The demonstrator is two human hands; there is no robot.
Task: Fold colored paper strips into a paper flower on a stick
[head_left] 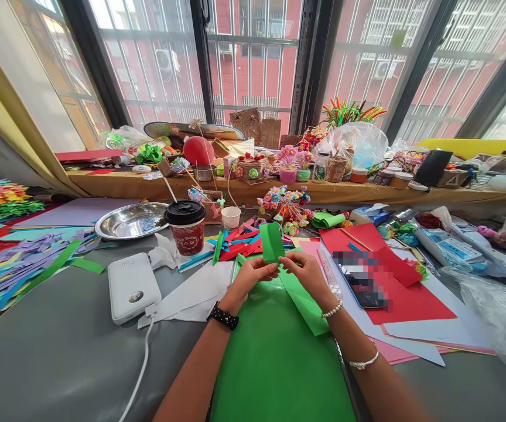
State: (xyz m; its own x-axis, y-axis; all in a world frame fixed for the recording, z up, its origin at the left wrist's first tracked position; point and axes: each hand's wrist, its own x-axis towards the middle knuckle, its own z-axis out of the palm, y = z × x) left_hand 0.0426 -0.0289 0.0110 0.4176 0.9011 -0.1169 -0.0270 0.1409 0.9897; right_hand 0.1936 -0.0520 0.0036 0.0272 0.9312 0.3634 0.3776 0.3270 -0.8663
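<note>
Between both hands a small piece of green paper [272,242] stands upright, with a fold line down it. My left hand [253,275] pinches its lower edge, thumb pointing right. The fingers of my right hand [303,271] are closed at its lower right corner. Under my hands lies a large green sheet or board [279,363] with a glossy surface. A lighter green paper strip [306,305] lies slantwise on it, partly beneath my right hand. Just beyond are folded red and blue paper strips [239,243].
To the left are a white power bank [133,287] with a cable, a lidded coffee cup [185,228], a metal plate [130,221] and many paper strips [37,264]. A phone [361,281] rests on red and white paper at right. Craft flowers [286,205] stand beyond.
</note>
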